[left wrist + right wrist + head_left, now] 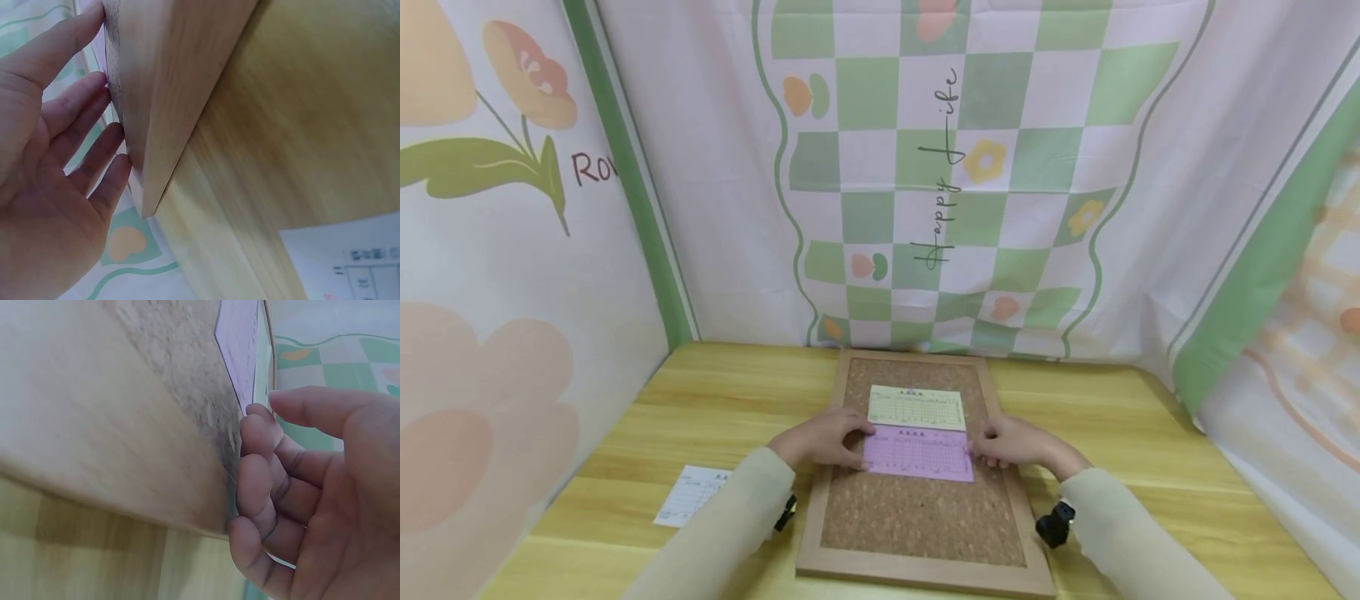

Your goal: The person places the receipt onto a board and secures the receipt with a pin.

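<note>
A cork board [917, 517] in a wooden frame lies flat on the wooden table [1150, 433]. A yellow printed card [916, 407] sits on it, with a pink card [917, 455] just below. My left hand [823, 437] rests at the pink card's left end, its fingers [94, 125] straight against the frame [169, 81]. My right hand [1009, 442] is at the card's right end. Its fingers [256, 462] are curled on the cork [175, 375], and thumb and forefinger pinch the pink card [240, 344] at its corner.
A white printed card [692, 493] lies on the table left of the board, also in the left wrist view [356, 262]. Patterned cloth walls [955, 183] close in the table at the back and on both sides.
</note>
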{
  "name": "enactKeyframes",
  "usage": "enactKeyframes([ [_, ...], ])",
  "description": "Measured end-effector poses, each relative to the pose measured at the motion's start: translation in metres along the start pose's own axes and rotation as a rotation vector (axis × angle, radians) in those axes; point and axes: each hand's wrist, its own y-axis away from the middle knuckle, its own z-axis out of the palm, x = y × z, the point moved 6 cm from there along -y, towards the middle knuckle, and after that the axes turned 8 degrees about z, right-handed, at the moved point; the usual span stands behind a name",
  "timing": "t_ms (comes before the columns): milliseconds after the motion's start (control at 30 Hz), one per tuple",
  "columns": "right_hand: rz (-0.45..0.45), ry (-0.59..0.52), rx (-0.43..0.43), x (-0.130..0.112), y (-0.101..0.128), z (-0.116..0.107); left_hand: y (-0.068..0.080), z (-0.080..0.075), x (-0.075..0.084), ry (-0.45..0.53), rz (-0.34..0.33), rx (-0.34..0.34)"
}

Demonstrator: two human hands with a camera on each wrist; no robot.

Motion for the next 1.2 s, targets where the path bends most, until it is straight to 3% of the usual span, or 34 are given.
enactKeyframes([
  [433,-0.025,-0.030,0.050,0.008,0.004,-0.013,0.001,0.001,0.000,0.009,0.002,0.005],
  [1200,0.009,-0.027,0.094,0.029,0.016,-0.035,0.001,0.003,-0.002,0.012,0.004,0.002],
])
